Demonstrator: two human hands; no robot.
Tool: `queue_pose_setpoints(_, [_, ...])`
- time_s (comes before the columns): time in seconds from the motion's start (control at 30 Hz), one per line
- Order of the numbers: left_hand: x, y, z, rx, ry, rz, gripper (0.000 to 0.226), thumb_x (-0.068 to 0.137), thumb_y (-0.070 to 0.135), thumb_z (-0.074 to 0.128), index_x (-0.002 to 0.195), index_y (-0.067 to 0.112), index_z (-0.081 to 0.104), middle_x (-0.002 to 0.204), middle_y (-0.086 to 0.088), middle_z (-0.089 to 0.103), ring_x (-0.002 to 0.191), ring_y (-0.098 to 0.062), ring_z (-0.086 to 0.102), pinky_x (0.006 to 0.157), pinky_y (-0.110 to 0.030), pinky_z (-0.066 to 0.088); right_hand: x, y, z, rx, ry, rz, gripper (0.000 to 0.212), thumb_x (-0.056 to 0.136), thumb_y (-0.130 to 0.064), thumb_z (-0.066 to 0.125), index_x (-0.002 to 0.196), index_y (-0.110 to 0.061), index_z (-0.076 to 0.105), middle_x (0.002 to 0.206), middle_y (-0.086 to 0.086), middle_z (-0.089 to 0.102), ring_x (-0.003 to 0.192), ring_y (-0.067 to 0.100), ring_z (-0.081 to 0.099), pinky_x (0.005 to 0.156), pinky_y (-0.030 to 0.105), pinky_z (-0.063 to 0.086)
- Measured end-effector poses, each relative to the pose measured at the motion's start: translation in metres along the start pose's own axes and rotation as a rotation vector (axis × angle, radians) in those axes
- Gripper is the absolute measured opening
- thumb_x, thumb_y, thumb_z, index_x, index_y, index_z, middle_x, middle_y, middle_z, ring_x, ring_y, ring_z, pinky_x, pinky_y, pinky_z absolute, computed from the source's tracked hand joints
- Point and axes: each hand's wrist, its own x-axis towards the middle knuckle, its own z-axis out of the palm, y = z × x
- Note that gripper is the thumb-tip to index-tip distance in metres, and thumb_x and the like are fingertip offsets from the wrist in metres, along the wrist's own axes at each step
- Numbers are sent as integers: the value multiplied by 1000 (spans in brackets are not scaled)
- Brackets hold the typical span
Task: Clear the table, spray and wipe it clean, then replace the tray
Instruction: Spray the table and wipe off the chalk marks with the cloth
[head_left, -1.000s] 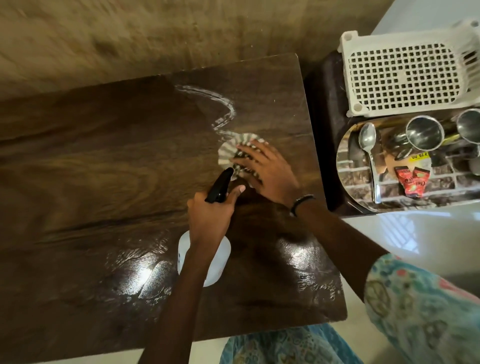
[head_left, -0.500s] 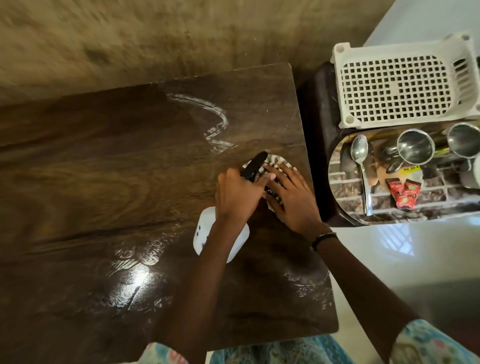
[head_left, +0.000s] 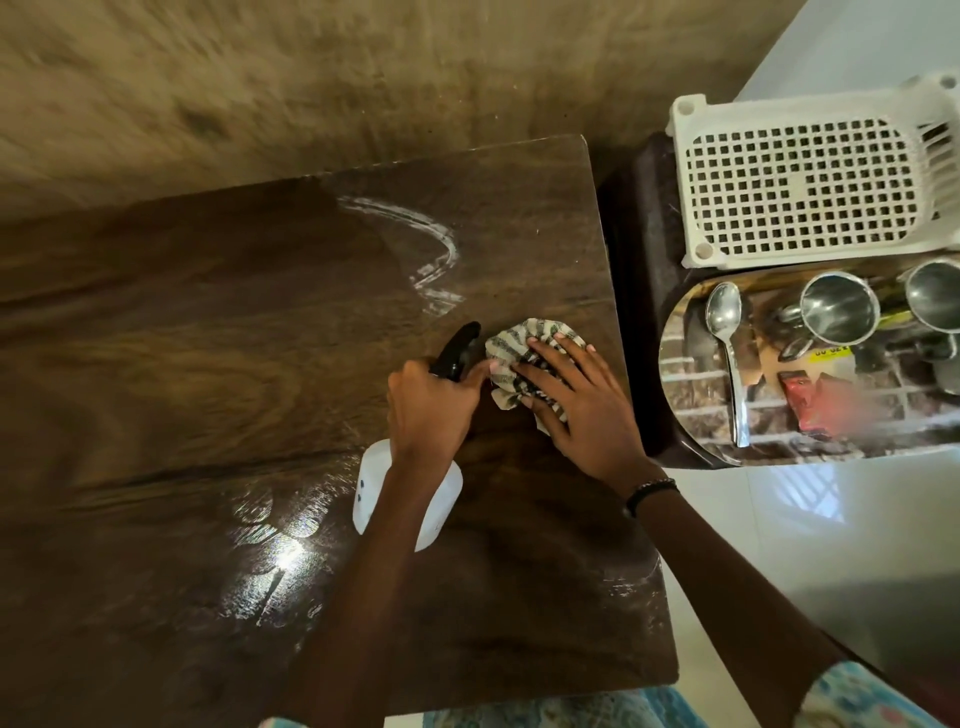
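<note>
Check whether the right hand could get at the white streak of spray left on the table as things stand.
Probably yes: the right hand presses the cloth flat, and only bare table lies between it and the streak. The spray bottle sits aside in the left hand.

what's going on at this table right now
A person is cleaning a dark wooden table. The right hand presses a striped cloth flat on the tabletop near its right edge, while the left hand grips a white spray bottle with a black trigger head just beside the cloth. Wet streaks show on the wood. A steel tray with a spoon and steel cups sits off to the right, next to a white plastic basket.
</note>
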Motion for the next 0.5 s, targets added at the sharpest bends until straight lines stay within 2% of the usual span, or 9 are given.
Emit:
queue_pose_setpoints(0.13, [5,-5,-9,-34,-11,-33,46,68,39,81,62,27,37,66,8,48,63,-8,51,75,-37,53,8,10,-5,11,59,40,41,100,-38,44,139,-28,47,152,-2,37,145,20,23,119,44,20])
queue_pose_setpoints(0.2, [10,-10,-13,-58,12,-56,45,68,42,80,65,24,39,71,6,50,71,-13,55,78,-36,53,25,16,-9,8,132,128,40,100,-37,45,138,-26,50,151,0,39,144,22,26,118,45,22])
queue_pose_setpoints(0.3, [19,-15,-15,-83,25,-89,55,64,54,77,90,14,49,97,-4,54,94,-23,61,83,-42,55,63,20,-14,5,204,269,41,99,-38,44,137,-26,50,152,1,39,144,25,27,117,44,24])
queue_pose_setpoints(0.37, [23,-16,-19,-105,18,-113,63,65,52,77,103,10,51,98,0,46,97,-21,53,87,-40,52,93,15,-14,-13,195,297,42,99,-40,41,137,-26,50,152,2,39,143,27,27,117,46,24])
queue_pose_setpoints(0.43, [25,-13,-24,-136,13,-94,46,67,47,78,81,15,48,82,5,44,93,-19,50,85,-36,48,119,3,-10,-50,138,214,43,99,-42,37,136,-26,52,151,4,41,143,30,29,116,48,24])
queue_pose_setpoints(0.5, [26,-10,-30,-156,11,-75,43,69,42,79,68,26,39,73,10,40,85,-17,51,82,-34,46,136,-17,-1,-70,68,55,44,98,-43,34,135,-28,52,149,5,42,141,31,31,117,47,22])
